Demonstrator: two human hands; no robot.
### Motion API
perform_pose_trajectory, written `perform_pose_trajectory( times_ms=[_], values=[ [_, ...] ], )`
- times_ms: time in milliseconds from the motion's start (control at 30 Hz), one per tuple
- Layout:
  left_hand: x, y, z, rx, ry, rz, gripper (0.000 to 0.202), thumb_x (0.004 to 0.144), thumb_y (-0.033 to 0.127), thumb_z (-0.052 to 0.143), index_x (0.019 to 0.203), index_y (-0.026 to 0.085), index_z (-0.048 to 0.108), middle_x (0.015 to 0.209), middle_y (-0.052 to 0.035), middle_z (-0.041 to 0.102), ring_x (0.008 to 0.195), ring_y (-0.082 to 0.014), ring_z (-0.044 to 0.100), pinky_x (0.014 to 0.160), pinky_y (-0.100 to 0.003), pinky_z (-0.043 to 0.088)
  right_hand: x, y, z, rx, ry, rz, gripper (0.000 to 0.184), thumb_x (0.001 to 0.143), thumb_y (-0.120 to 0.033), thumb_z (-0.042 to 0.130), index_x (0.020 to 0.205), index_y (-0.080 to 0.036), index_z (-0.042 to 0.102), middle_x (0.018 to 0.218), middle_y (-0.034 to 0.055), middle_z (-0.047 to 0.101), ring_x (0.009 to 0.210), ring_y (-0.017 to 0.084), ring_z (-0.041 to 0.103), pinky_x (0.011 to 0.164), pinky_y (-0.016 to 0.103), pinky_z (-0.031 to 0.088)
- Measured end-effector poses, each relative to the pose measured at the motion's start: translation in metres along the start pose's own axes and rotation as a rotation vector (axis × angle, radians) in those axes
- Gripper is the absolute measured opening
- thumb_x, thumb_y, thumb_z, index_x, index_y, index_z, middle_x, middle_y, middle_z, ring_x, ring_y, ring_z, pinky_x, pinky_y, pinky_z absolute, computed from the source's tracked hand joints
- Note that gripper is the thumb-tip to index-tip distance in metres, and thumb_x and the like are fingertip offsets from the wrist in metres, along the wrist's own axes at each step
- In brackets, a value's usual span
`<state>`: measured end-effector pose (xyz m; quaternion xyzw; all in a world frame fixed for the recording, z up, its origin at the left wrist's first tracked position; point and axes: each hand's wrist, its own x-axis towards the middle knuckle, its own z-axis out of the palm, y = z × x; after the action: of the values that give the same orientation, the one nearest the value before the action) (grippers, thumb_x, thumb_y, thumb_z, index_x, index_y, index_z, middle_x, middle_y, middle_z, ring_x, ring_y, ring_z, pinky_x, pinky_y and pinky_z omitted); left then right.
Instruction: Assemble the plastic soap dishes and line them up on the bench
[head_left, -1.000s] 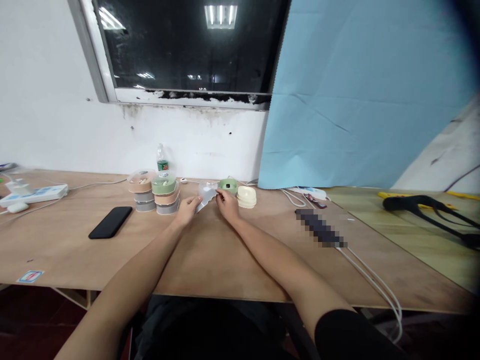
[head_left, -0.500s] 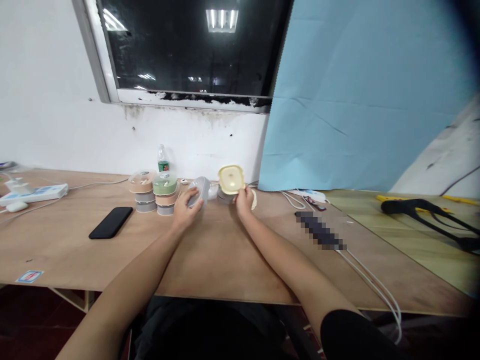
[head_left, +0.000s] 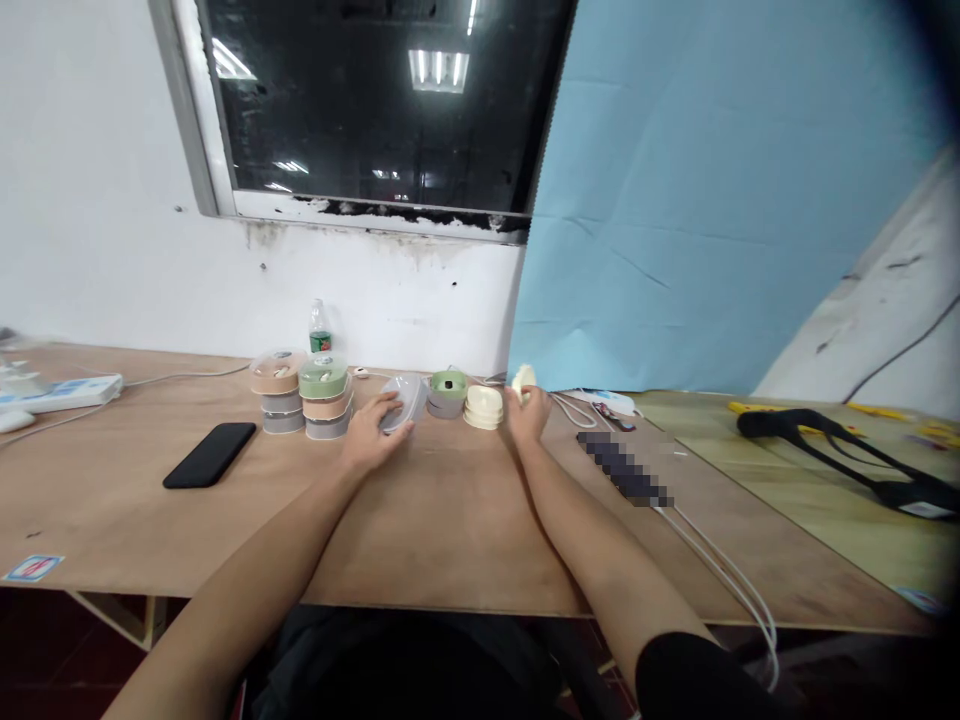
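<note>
My left hand (head_left: 373, 432) is closed around the edge of a clear plastic lid (head_left: 406, 400), which is tilted close to the tabletop. A small cream-yellow square dish (head_left: 523, 378) is pinched in my right hand (head_left: 529, 412), raised and turned nearly edge-on. Just left of that hand stands a stack of matching cream dishes (head_left: 484, 408). Between the stack and the lid sits an uncovered round container (head_left: 448, 392), green above and grey below, with a small dark spot inside.
Left of my left hand stand stacked round boxes (head_left: 325, 398) in green, peach and grey, with a second stack (head_left: 280, 390) beside them. A bottle (head_left: 320, 328) is behind. A black phone (head_left: 210, 455) lies left; a blurred-out dark object (head_left: 624, 468) with white cables lies right.
My right hand has carried the cream dish rightwards and turned it edge-on, uncovering the green-grey container and the cream stack. My left hand keeps the clear lid, now tilted lower.
</note>
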<state>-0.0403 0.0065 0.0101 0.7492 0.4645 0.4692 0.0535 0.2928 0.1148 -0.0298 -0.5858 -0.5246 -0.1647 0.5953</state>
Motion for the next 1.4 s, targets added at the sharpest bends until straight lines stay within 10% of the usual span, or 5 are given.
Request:
perform_pose_trajectory(
  times_ms=[300, 700, 900, 1100, 1400],
  values=[
    [-0.001, 0.000, 0.002, 0.009, -0.021, 0.003, 0.041, 0.081, 0.048, 0.057, 0.113, 0.023, 0.063, 0.132, -0.0041, 0.055, 0.119, -0.0239, 0.053, 0.103, -0.036, 0.042, -0.019, -0.022, 0.027, 0.081, -0.313, -0.240, 0.022, 0.081, -0.036, 0.060, 0.092, -0.018, 0.062, 0.110, 0.0124, 0.052, 0.108, 0.027, 0.048, 0.097, 0.044, 0.037],
    [-0.002, 0.000, 0.002, 0.019, -0.071, -0.018, 0.043, 0.083, 0.051, 0.054, 0.114, 0.023, 0.063, 0.134, -0.0048, 0.052, 0.121, -0.0245, 0.051, 0.105, -0.036, 0.040, -0.021, -0.026, 0.025, 0.040, -0.328, -0.157, 0.035, 0.078, -0.044, 0.063, 0.100, -0.017, 0.067, 0.110, 0.0122, 0.057, 0.107, 0.028, 0.051, 0.095, 0.044, 0.039],
    [-0.002, -0.005, 0.006, 0.029, -0.021, -0.062, 0.048, 0.088, 0.051, 0.044, 0.124, 0.022, 0.055, 0.145, -0.0083, 0.036, 0.130, -0.0262, 0.042, 0.106, -0.040, 0.039, -0.024, -0.066, 0.001, 0.059, -0.232, -0.378, 0.025, 0.084, -0.036, 0.057, 0.101, -0.019, 0.066, 0.110, 0.0109, 0.061, 0.110, 0.028, 0.050, 0.098, 0.046, 0.036],
    [-0.008, -0.003, 0.016, 0.007, -0.022, -0.128, 0.054, 0.093, 0.050, 0.037, 0.138, 0.020, 0.037, 0.148, -0.0128, 0.028, 0.133, -0.0250, 0.038, 0.109, -0.039, 0.034, -0.071, -0.128, -0.007, 0.343, -0.500, -0.686, 0.050, 0.081, -0.043, 0.061, 0.125, -0.021, 0.054, 0.111, 0.0117, 0.063, 0.104, 0.028, 0.057, 0.093, 0.046, 0.044],
    [-0.004, -0.007, 0.009, 0.006, -0.128, -0.023, 0.065, 0.090, 0.057, 0.040, 0.142, 0.019, 0.033, 0.156, -0.0113, 0.011, 0.139, -0.0277, 0.029, 0.112, -0.040, 0.031, -0.083, -0.152, -0.003, 0.426, -0.551, -0.627, 0.050, 0.090, -0.033, 0.049, 0.139, -0.025, 0.042, 0.124, 0.0107, 0.058, 0.115, 0.027, 0.054, 0.099, 0.046, 0.044]
  ],
)
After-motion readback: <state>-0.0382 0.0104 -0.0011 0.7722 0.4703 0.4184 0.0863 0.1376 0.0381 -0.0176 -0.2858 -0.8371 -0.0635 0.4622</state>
